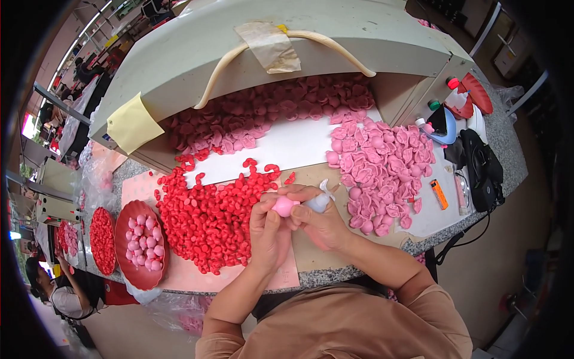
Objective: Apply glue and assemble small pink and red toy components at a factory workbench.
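Note:
Close in front of me, both hands meet over a small smooth pink rounded piece [284,207]. My left hand [267,224] pinches it between thumb and fingers. With its fingertips, my right hand [323,226] presses at the same piece. Tucked in the right hand is a pale whitish bundle [318,202] with a twisted, knotted top; what it contains is hidden. Just left of my hands spreads a heap of small glossy red curved pieces [206,221]. To the right lies a pile of pink cupped, petal-like pieces [382,173].
A red scalloped dish [127,254] of pink balls and a red-filled dish [103,239] stand left. A grey hooded cabinet [335,60] rises ahead, more pink pieces inside. An orange box [439,194] and black pouch [481,170] lie right. Another person [72,293] sits far left.

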Demonstrator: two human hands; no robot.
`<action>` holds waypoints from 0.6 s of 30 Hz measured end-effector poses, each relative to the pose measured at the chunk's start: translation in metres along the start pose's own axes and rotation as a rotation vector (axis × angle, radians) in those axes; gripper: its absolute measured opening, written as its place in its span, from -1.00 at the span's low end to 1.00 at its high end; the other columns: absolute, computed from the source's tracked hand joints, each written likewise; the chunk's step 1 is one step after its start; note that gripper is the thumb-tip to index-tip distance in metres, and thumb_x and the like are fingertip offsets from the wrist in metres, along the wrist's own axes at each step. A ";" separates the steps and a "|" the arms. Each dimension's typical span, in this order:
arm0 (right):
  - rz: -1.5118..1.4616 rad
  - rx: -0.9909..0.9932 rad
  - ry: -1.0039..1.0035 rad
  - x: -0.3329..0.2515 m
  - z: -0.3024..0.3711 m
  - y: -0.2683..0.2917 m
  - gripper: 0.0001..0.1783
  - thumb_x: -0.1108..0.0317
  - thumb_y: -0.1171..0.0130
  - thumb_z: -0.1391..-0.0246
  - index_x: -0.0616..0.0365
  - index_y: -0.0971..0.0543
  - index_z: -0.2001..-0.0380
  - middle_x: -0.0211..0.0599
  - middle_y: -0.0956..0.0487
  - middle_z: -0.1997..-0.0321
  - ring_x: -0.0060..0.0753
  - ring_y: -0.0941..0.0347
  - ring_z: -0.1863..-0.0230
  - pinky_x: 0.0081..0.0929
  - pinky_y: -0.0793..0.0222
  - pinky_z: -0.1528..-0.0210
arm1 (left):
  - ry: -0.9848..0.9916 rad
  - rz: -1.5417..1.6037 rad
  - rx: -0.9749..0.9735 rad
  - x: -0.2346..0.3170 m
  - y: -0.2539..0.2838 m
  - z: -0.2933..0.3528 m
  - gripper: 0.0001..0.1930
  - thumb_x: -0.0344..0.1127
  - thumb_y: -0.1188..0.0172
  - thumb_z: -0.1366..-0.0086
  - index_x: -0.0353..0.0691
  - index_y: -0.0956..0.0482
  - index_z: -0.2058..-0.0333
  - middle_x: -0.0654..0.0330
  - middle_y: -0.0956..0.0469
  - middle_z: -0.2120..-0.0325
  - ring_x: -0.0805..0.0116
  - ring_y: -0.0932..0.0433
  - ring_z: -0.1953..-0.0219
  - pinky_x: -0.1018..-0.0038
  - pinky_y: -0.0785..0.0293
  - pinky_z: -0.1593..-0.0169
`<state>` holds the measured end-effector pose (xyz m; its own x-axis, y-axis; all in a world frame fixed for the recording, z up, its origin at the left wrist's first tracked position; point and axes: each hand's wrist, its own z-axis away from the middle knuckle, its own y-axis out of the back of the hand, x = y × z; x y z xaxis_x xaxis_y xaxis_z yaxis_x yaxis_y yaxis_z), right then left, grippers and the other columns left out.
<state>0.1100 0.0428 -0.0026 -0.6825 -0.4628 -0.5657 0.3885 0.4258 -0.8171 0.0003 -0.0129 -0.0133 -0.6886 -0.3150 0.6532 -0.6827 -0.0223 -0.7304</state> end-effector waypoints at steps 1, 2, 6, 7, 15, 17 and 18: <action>0.035 0.012 -0.006 0.000 0.000 -0.004 -0.78 0.53 -0.14 -0.05 0.08 -0.55 0.19 -0.25 -0.41 -0.07 -0.56 -0.37 0.20 -0.60 -0.34 0.27 | -0.020 -0.014 0.012 0.002 0.000 0.002 -0.79 -0.22 -0.04 -0.32 0.00 -0.45 0.08 0.28 -0.38 0.05 0.39 -0.42 0.14 0.51 -0.37 0.27; 0.067 0.017 -0.015 0.001 -0.001 -0.008 -0.74 0.53 -0.12 -0.06 0.03 -0.54 0.16 -0.26 -0.41 -0.06 -0.59 -0.34 0.36 -0.59 -0.28 0.37 | -0.013 0.027 0.046 0.000 -0.004 0.003 -0.81 -0.27 -0.04 -0.32 -0.06 -0.44 0.11 0.24 -0.38 0.09 0.39 -0.41 0.19 0.49 -0.38 0.28; 0.065 0.139 -0.070 0.007 0.005 0.010 -0.79 0.52 -0.14 -0.01 0.15 -0.53 0.22 -0.21 -0.40 -0.06 -0.56 -0.40 0.33 -0.60 -0.31 0.40 | 0.007 0.107 0.097 -0.005 -0.006 0.005 -0.85 -0.39 0.01 -0.34 -0.17 -0.44 0.14 0.17 -0.43 0.18 0.41 -0.44 0.30 0.52 -0.42 0.28; 0.091 0.104 -0.031 0.004 0.006 0.007 -0.79 0.49 -0.12 -0.04 0.11 -0.51 0.20 -0.23 -0.39 -0.06 -0.58 -0.38 0.34 -0.61 -0.28 0.41 | 0.027 0.138 0.113 -0.010 -0.007 0.005 -0.85 -0.40 0.02 -0.34 -0.18 -0.45 0.15 0.16 -0.45 0.20 0.43 -0.45 0.32 0.55 -0.42 0.28; 0.160 0.088 0.020 0.008 0.009 0.018 -0.73 0.33 -0.12 -0.11 -0.02 -0.46 0.09 -0.38 -0.32 -0.11 -0.68 -0.25 0.41 -0.65 -0.17 0.44 | 0.024 0.109 0.026 -0.002 -0.009 0.003 -0.82 -0.32 0.01 -0.35 -0.21 -0.46 0.14 0.26 -0.45 0.28 0.56 -0.44 0.35 0.64 -0.38 0.27; 0.159 0.073 0.018 0.010 0.008 0.018 -0.72 0.31 -0.12 -0.12 -0.03 -0.45 0.08 -0.39 -0.31 -0.11 -0.68 -0.25 0.40 -0.66 -0.17 0.44 | 0.004 0.115 0.033 -0.001 -0.010 0.002 -0.83 -0.31 0.01 -0.35 -0.21 -0.46 0.15 0.26 -0.45 0.30 0.56 -0.43 0.36 0.64 -0.38 0.28; 0.165 0.077 0.019 0.010 0.008 0.019 -0.71 0.31 -0.12 -0.12 -0.02 -0.45 0.07 -0.40 -0.32 -0.10 -0.68 -0.24 0.39 -0.65 -0.17 0.42 | -0.006 0.121 0.029 -0.001 -0.010 0.001 -0.83 -0.30 0.00 -0.35 -0.21 -0.46 0.16 0.27 -0.45 0.31 0.57 -0.43 0.36 0.65 -0.37 0.29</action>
<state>0.1157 0.0405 -0.0247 -0.6168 -0.3770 -0.6909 0.5418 0.4333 -0.7202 0.0078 -0.0135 -0.0066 -0.7639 -0.3228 0.5588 -0.5872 -0.0117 -0.8094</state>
